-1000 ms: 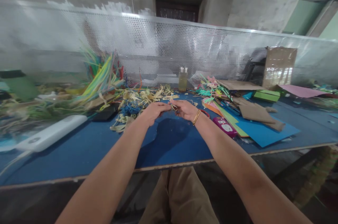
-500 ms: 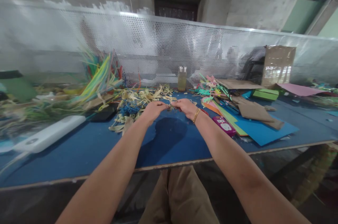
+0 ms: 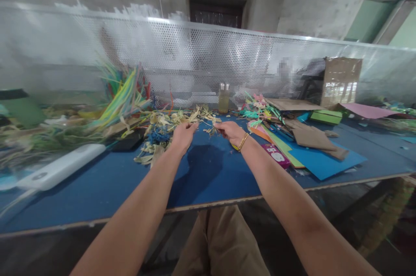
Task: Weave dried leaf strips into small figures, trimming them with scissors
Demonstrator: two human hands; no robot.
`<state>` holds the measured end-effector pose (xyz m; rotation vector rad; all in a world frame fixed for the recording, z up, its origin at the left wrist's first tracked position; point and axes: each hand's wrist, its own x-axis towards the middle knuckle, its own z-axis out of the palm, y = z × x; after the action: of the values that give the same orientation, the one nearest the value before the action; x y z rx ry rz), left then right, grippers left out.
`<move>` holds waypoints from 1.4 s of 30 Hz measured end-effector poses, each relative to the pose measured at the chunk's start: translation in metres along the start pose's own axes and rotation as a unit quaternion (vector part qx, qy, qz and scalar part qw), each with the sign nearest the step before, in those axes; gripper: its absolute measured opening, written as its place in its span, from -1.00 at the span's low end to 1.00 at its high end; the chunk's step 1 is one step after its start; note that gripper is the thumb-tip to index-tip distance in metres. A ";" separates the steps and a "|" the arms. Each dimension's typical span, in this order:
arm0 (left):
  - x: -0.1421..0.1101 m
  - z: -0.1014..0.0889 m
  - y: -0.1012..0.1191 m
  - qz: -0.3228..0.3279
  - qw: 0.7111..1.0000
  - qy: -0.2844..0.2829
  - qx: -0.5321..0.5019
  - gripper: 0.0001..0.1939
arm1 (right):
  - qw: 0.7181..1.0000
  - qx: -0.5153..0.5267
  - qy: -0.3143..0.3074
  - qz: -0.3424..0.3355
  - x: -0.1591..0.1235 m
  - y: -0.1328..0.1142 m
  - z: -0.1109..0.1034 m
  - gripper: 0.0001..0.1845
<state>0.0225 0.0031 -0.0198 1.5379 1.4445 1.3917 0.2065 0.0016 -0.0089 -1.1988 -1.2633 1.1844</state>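
Observation:
My right hand (image 3: 229,131), with a gold bracelet (image 3: 243,141) at the wrist, is closed in a pinch on a small piece of dried, straw-coloured plant material (image 3: 212,129). Left of it, my left hand (image 3: 183,135) is closed too, thumb against fingers; what it holds, if anything, is too small to make out. A gap of bare table separates the two hands. Beside and behind my left hand spreads a pile of pale dried husks (image 3: 152,151), with a blue stringy tangle (image 3: 158,134) in it.
On the blue table (image 3: 208,180) stands a clear bottle (image 3: 223,99) at the back. At left lie a white power strip (image 3: 61,167) and bundled coloured strips (image 3: 121,94). To the right are a purple packet (image 3: 275,154), blue paper (image 3: 321,165) and cardboard pieces (image 3: 312,137). A perforated metal panel (image 3: 201,59) rises behind.
My hands were together over the table and have moved apart. My left hand has drawn left towards the husks, while my right hand stays nearly in place with the dried piece.

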 end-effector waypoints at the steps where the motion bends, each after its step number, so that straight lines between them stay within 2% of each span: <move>1: 0.000 -0.001 0.001 0.000 1.000 0.015 -0.002 -0.66 | 1.000 0.003 0.009 -0.005 0.000 0.000 0.000 -0.64; 3: -0.002 -0.002 0.003 0.001 1.000 0.014 -0.013 -0.63 | 1.000 0.005 0.023 -0.015 0.000 0.001 0.000 -0.62; 6: -0.008 0.000 0.009 -0.003 0.998 -0.060 -0.035 -0.57 | 0.999 0.006 0.033 -0.026 -0.001 0.002 0.002 -0.62; 9: -0.017 0.003 0.015 -0.003 0.989 -0.141 -0.043 -0.62 | 0.999 0.005 0.025 -0.027 -0.003 0.003 0.006 -0.61; 13: -0.021 0.005 0.018 -0.006 0.982 -0.184 -0.034 -0.72 | 1.000 -0.013 0.007 -0.024 -0.005 0.003 0.011 -0.60; 16: -0.019 0.004 0.016 0.001 0.981 -0.192 -0.020 -0.76 | 0.999 -0.020 -0.012 -0.022 -0.007 0.002 0.012 -0.59; 22: -0.018 0.005 0.013 0.009 0.986 -0.163 0.032 -0.77 | 0.999 -0.010 -0.050 0.012 -0.006 0.002 0.009 -0.60; 29: -0.017 -0.001 0.015 0.125 0.971 -0.115 0.169 -0.80 | 0.997 -0.004 -0.073 0.032 -0.006 0.001 0.007 -0.60; 34: -0.009 -0.005 0.006 0.107 0.967 -0.085 0.213 -0.85 | 0.998 0.028 -0.064 0.008 -0.007 -0.003 0.003 -0.61; 37: -0.008 -0.003 0.005 0.076 0.976 -0.088 0.184 -0.74 | 0.999 -0.003 -0.033 -0.010 -0.008 -0.005 0.003 -0.61; 40: -0.012 0.001 0.010 0.037 0.990 -0.119 0.063 -0.61 | 0.998 -0.041 -0.010 -0.036 -0.010 -0.004 0.006 -0.61; 42: -0.017 0.003 0.015 0.016 0.988 -0.155 0.002 -0.60 | 0.998 -0.051 -0.011 -0.043 -0.010 -0.002 0.008 -0.59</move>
<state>0.0322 -0.0153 -0.0118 1.6997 1.2377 1.1085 0.1984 -0.0087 -0.0074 -1.1965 -1.3932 1.0848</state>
